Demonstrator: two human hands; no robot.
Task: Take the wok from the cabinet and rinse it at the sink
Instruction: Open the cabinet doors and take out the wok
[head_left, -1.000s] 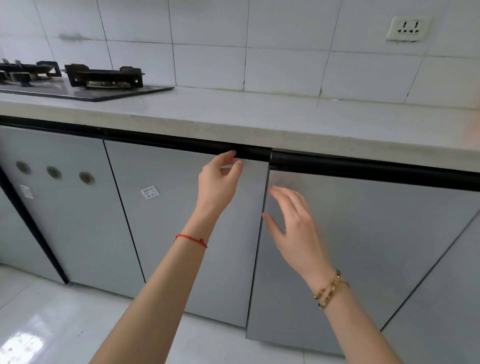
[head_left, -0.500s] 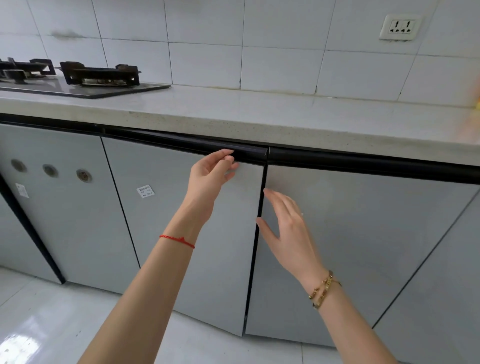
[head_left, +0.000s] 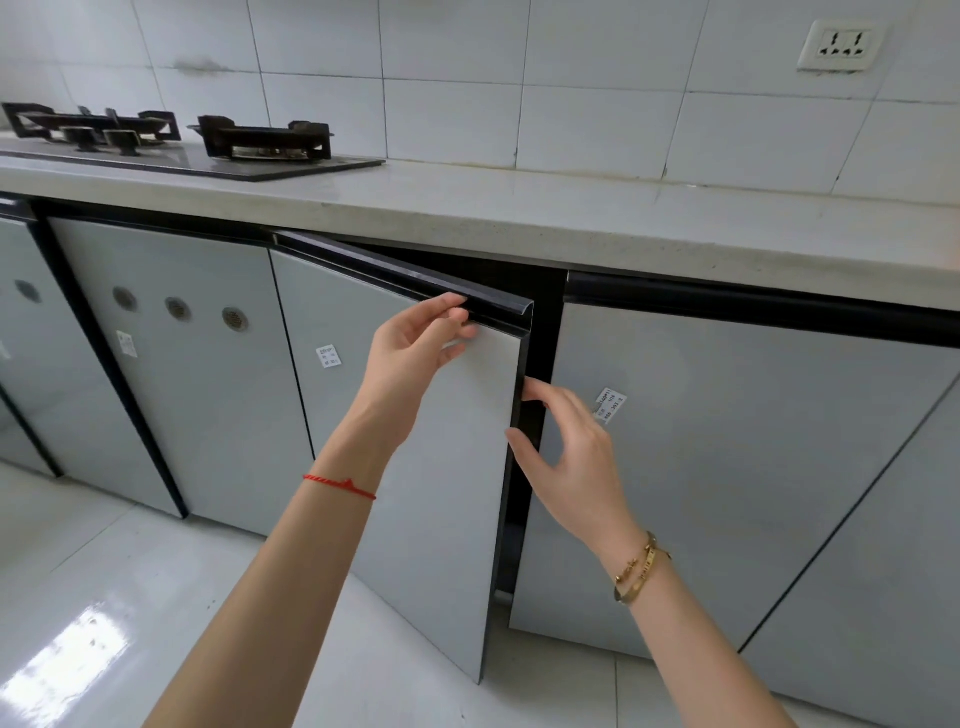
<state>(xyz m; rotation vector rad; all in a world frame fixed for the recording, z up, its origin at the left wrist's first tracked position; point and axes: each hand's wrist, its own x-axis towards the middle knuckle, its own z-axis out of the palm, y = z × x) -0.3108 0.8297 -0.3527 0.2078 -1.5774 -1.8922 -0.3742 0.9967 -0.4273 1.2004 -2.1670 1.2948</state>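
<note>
— Grey, glossy cabinet door (head_left: 415, 441), and I have it part-way open: my left hand (head_left: 415, 348) has its fingers hooked under the black handle lip (head_left: 415, 278) along the top edge, curled narrow around it.

— And your other hand?

— My right hand (head_left: 566, 457) is at the door's free vertical edge, thumb on the front corner and fingers reaching behind it, loosely spread. I can't tell whether it truly grips the edge or only rests there.

— Can you see the wok?

— No. Only a dark slot (head_left: 540, 364) shows between this door and the closed neighbouring door (head_left: 727, 467). I judge the wok is inside, but nothing of it is visible yet. No sink is in view either; only the gas stove (head_left: 208, 140) sits on the counter (head_left: 519, 208) to the left.

— What could go wrong from here?

— My right fingers are between the door edge and the frame. If my left hand slips off that smooth lip, the door could swing back and pinch them. Pulling too fast, the door might strike my leg. And reaching into that darkness blind, I could knock the wok against something unseen, so I should open wide first and look.
</note>
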